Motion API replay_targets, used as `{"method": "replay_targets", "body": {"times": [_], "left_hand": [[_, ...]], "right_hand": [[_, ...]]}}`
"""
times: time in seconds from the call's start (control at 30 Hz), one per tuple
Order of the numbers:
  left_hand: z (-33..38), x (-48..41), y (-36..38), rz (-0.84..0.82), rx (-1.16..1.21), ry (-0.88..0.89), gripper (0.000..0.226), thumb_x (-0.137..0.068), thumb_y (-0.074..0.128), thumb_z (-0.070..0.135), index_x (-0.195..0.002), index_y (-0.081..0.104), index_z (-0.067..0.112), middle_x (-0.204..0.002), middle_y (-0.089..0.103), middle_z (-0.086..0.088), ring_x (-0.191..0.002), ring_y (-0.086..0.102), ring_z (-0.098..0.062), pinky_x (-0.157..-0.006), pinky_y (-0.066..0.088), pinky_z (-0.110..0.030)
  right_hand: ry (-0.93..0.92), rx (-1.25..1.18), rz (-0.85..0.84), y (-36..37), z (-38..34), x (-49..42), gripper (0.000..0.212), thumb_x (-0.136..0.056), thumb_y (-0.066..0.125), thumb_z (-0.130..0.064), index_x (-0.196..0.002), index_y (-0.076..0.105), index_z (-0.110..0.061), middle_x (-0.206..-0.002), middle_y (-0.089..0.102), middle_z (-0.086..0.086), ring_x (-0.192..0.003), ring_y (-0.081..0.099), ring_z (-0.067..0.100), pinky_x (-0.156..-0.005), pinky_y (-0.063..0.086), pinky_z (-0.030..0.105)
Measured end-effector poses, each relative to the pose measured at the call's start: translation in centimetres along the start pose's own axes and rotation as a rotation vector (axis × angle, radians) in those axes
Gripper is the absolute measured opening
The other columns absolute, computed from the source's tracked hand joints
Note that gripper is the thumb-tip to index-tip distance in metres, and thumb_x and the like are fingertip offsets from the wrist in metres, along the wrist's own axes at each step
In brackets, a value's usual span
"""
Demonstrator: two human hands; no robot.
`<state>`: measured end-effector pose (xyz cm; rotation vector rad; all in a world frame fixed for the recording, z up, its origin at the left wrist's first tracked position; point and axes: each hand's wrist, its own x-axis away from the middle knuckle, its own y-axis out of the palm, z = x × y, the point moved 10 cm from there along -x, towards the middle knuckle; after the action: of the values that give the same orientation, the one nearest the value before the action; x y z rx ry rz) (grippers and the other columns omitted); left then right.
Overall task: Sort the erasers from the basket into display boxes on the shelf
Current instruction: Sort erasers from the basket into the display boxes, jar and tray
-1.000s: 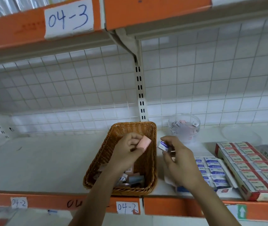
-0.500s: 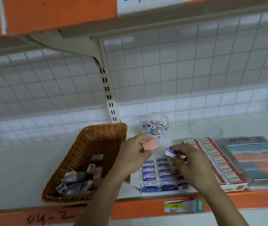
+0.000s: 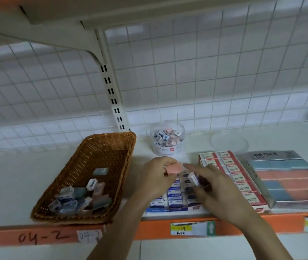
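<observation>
The left hand (image 3: 156, 178) pinched a pink eraser (image 3: 173, 168) in its fingers. The right hand (image 3: 219, 193) pinched a white-and-blue sleeved eraser (image 3: 193, 178), forefinger extended. Both hovered over the blue display box (image 3: 166, 210) beside the wicker basket (image 3: 102, 156). The sleeved eraser probably belonged there, best lowered flat into a gap with its label matching its neighbours.

We see a rough woven wicker basket (image 3: 93, 162) on a smooth, matt painted-metal shelf (image 3: 18, 175) backed by wire grid (image 3: 205, 81). The jar (image 3: 168, 149) is clear glossy plastic, the pink eraser (image 3: 173, 168) matt, the sleeved eraser (image 3: 193, 178) paper-wrapped, the red display box (image 3: 200, 159) printed cardboard.
</observation>
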<state>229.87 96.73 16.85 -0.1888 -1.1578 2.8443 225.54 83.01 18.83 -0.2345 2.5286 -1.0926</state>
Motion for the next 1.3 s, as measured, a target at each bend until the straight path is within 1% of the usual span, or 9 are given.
{"method": "replay_targets", "body": {"times": [0.07, 0.17, 0.33, 0.47, 0.6, 0.73, 0.9, 1.13, 1.3], "left_hand": [[0.3, 0.0, 0.4, 0.003, 0.028, 0.006, 0.032, -0.084, 0.068, 0.020, -0.114, 0.064, 0.030, -0.106, 0.069, 0.012, -0.092, 0.064, -0.001, -0.084, 0.054, -0.030], [0.6, -0.1, 0.6, 0.027, -0.008, 0.012, 0.034, -0.085, 0.067, 0.016, -0.117, 0.064, 0.027, -0.107, 0.069, 0.011, -0.085, 0.061, 0.003, -0.067, 0.044, -0.004], [0.6, 0.0, 0.6, 0.045, 0.000, 0.007, 0.026, -0.086, 0.067, 0.022, -0.111, 0.064, 0.029, -0.092, 0.067, 0.014, -0.083, 0.060, 0.001, -0.064, 0.041, -0.005], [-0.1, 0.0, 0.8, 0.038, 0.012, -0.026, 0.031, -0.087, 0.066, 0.022, -0.116, 0.062, 0.030, -0.097, 0.064, 0.017, -0.087, 0.060, 0.002, -0.065, 0.040, -0.004], [-0.3, -0.1, 0.7, 0.039, 0.047, -0.028, 0.031, -0.087, 0.066, 0.021, -0.117, 0.063, 0.027, -0.102, 0.067, 0.013, -0.090, 0.061, 0.001, -0.067, 0.043, -0.003], [-0.1, 0.0, 0.6, 0.038, 0.069, -0.005, 0.025, -0.087, 0.065, 0.022, -0.112, 0.066, 0.026, -0.096, 0.068, 0.013, -0.087, 0.063, -0.002, -0.076, 0.051, -0.019], [-0.2, 0.0, 0.3, 0.066, 0.050, 0.010, 0.031, -0.087, 0.066, 0.022, -0.118, 0.064, 0.023, -0.091, 0.061, 0.020, -0.083, 0.059, 0.006, -0.067, 0.041, 0.001], [-0.4, -0.3, 0.6, 0.046, 0.091, 0.004, 0.029, -0.087, 0.067, 0.023, -0.116, 0.064, 0.024, -0.085, 0.061, 0.023, -0.077, 0.056, 0.019, -0.062, 0.040, 0.000], [0.2, -0.5, 0.5, 0.045, 0.115, 0.033, 0.031, -0.086, 0.068, 0.017, -0.116, 0.064, 0.026, -0.081, 0.056, 0.028, -0.075, 0.053, 0.024, -0.062, 0.040, 0.001]], "right_hand": [[0.018, -0.032, 0.023, -0.7, 0.2, 0.0, 0.041, -0.081, 0.067, -0.014, -0.106, 0.054, -0.044, -0.087, 0.049, -0.013, -0.077, 0.049, -0.002, -0.067, 0.036, 0.005], [0.108, -0.078, 0.045, -1.2, 1.2, 0.0, 0.027, -0.079, 0.072, -0.022, -0.082, 0.049, -0.035, -0.081, 0.058, -0.012, -0.073, 0.057, 0.002, -0.061, 0.043, 0.012], [0.102, -0.067, 0.077, -1.8, 0.9, 0.2, 0.033, -0.083, 0.068, -0.017, -0.071, 0.053, -0.044, -0.069, 0.061, -0.018, -0.064, 0.059, -0.002, -0.054, 0.041, 0.008], [0.179, -0.084, -0.058, -0.4, 1.7, 0.6, 0.027, -0.084, 0.066, -0.013, -0.079, 0.060, -0.040, -0.078, 0.057, -0.024, -0.069, 0.060, -0.005, -0.058, 0.046, 0.009], [0.188, 0.000, -0.100, 0.2, 1.6, 0.7, 0.014, -0.087, 0.063, -0.018, -0.095, 0.064, -0.030, -0.086, 0.062, -0.014, -0.076, 0.060, 0.002, -0.063, 0.049, 0.013], [0.111, 0.140, -0.085, 0.8, 0.1, 0.4, 0.012, -0.086, 0.063, -0.027, -0.095, 0.056, -0.023, -0.087, 0.060, -0.009, -0.077, 0.057, 0.005, -0.063, 0.045, 0.011], [0.119, 0.240, -0.060, 0.8, 0.7, 0.0, 0.017, -0.084, 0.066, -0.030, -0.098, 0.067, -0.019, -0.091, 0.051, -0.008, -0.071, 0.043, 0.002, -0.056, 0.031, 0.004], [0.086, 0.245, -0.070, 1.5, 0.6, -0.2, 0.006, -0.087, 0.060, -0.027, -0.090, 0.061, -0.022, -0.096, 0.066, -0.006, -0.082, 0.060, 0.007, -0.071, 0.048, 0.017], [0.068, 0.205, -0.109, 1.7, 0.5, -0.5, 0.011, -0.087, 0.060, -0.025, -0.090, 0.070, -0.023, -0.095, 0.068, -0.006, -0.081, 0.062, 0.007, -0.072, 0.049, 0.017]]}}
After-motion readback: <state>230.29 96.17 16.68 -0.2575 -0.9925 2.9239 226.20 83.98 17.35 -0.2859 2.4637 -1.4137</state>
